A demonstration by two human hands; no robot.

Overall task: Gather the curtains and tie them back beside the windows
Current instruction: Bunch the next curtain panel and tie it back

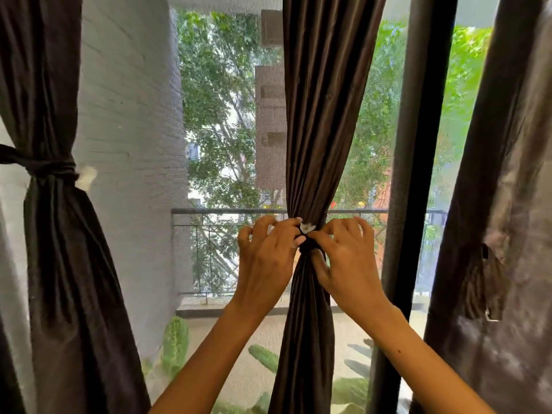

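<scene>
Hands pinch the dark tieback [309, 245] cinched round the middle curtain [322, 115], left hand [265, 258] and right hand [348, 261] at its white fastener [307, 227]; loosen early and gathers could spill.

L hand [265, 258] & R hand [346, 261] pinch dark tie [309, 248] w/ white tab [307, 227] round gathered centre curtain [322, 115]. Left curtain [53, 264] already tied; right curtain [501, 204] hangs loose.
</scene>
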